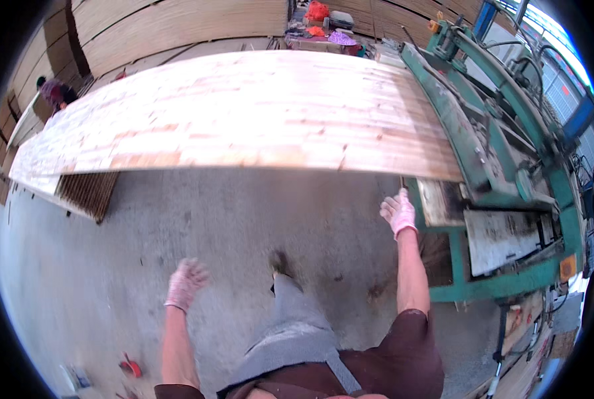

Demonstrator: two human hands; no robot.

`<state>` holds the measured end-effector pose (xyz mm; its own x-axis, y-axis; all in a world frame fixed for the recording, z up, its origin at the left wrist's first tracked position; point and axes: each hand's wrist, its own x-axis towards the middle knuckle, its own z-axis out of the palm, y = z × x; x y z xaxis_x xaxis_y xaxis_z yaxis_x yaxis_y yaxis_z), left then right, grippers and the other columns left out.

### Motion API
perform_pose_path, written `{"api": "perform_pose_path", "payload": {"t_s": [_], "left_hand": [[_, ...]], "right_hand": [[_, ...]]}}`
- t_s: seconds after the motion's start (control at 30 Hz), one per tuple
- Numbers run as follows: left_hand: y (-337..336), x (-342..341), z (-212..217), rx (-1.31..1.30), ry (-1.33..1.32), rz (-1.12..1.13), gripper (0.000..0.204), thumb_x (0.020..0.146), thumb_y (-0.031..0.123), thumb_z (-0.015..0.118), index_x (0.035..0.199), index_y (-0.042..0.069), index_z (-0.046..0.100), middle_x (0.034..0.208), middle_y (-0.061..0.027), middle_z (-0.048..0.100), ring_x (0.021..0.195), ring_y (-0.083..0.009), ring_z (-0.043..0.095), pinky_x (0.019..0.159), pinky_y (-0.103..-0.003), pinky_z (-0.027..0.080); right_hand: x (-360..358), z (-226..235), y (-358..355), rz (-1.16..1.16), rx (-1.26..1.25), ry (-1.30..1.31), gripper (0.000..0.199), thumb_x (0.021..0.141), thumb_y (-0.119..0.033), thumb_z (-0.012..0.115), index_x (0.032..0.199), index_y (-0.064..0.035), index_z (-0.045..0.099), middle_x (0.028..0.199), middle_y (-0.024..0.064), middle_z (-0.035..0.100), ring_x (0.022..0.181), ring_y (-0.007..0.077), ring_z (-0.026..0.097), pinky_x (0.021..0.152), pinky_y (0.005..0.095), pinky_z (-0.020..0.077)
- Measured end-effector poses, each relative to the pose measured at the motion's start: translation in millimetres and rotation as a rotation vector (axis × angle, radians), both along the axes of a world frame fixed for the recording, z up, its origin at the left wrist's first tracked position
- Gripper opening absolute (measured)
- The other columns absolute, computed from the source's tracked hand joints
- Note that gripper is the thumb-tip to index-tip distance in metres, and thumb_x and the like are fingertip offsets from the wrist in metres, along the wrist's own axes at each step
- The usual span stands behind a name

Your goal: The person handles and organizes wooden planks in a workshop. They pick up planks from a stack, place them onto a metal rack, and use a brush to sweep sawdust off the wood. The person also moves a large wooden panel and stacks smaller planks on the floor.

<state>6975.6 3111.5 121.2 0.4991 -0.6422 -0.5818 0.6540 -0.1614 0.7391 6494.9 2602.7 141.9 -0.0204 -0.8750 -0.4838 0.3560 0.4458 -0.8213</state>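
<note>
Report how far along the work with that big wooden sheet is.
Done: the wooden sheet lies flat, one edge on the green machine, the rest out over the floor. In hand: nothing is gripped; the right hand reaches up toward the sheet's near corner, the left hand hangs open and free. Left: neither hand has hold of the sheet.

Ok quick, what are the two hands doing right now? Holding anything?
Left hand: open, gloved, holding nothing, out over the concrete floor.
Right hand: open, gloved, empty, raised just below the big wooden sheet.
</note>
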Motion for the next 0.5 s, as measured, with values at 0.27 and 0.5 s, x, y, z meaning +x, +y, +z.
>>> {"api": "perform_pose_path", "payload": {"t_s": [0.27, 0.5], "left_hand": [[-279, 40, 13, -0.105, 0.281, -0.386, 0.051, 0.103, 0.046, 0.061, 0.138, 0.009, 0.054, 0.13, -0.0134, 0.066, 0.109, -0.0263, 0.07, 0.091, -0.043, 0.06], [-382, 64, -29, -0.156, 0.484, -0.441, 0.049, 0.101, 0.042, 0.066, 0.138, 0.011, 0.055, 0.132, -0.0132, 0.064, 0.112, -0.0308, 0.067, 0.094, -0.047, 0.057]], "right_hand": [[33, -6, -128, -0.285, 0.025, -0.157, 0.049, 0.098, -0.059, 0.06, 0.123, -0.017, 0.063, 0.118, 0.0028, 0.068, 0.088, 0.0192, 0.062, 0.059, 0.029, 0.0399], [263, -35, -40, -0.287, -0.049, -0.034, 0.027, 0.099, -0.039, 0.063, 0.11, -0.0145, 0.067, 0.094, 0.002, 0.072, 0.078, 0.0189, 0.067, 0.057, 0.0305, 0.0459]]}}
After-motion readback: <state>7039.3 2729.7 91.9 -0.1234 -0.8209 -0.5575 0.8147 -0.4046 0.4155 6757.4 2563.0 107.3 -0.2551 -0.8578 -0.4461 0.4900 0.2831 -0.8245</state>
